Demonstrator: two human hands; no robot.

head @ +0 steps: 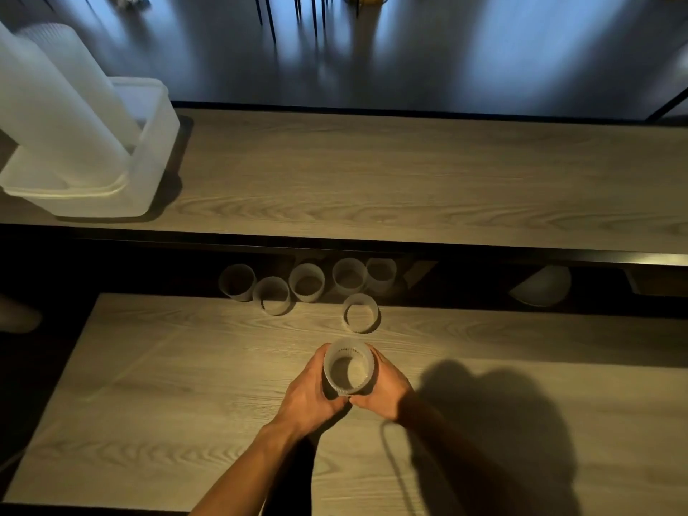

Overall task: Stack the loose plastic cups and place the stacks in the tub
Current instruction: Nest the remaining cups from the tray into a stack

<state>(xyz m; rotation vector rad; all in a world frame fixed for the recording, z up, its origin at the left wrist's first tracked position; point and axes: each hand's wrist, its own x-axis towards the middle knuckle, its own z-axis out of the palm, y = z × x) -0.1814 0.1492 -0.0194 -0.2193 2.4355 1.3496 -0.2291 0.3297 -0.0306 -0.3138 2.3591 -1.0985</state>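
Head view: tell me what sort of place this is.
Probably a cafe or canteen counter: a two-tier wood-grain counter, loose frosted ribbed plastic cups on its lower tier, tall cup stacks in a translucent plastic tub, thin dark furniture legs on the floor beyond.

Seven cups (pixel 360 312), two tall stacks (pixel 56 117), one tub (pixel 158 143), two hands (pixel 309 392).

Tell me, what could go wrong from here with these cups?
The tall stacks lean out of the tub; adding another might tip them. The loose cups sit in shadow by the table's far edge, so a reach could knock them off. The cup gripped by the left hand and right hand could slip.
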